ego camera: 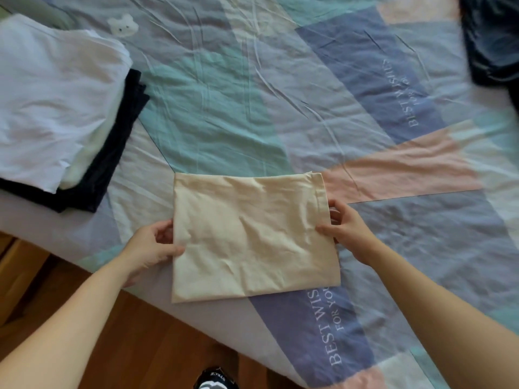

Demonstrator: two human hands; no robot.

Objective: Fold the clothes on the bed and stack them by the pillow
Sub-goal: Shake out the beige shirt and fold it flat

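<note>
L arm: bare forearm, comes in from lower left, angled up-right.
L hand (151,245): thumb on top, fingers curled under, pinching the folded cream cloth (250,237) at its left edge.
R arm: bare forearm, from lower right, angled up-left.
R hand (344,227): thumb + fingers pinching the right edge, wrist slightly bent.

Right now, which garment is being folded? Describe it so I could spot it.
On the patchwork pastel bedsheet, look near the edge. A cream folded cotton rectangle lies flat there, held between the left hand and right hand, apart from the white-topped stack.
</note>
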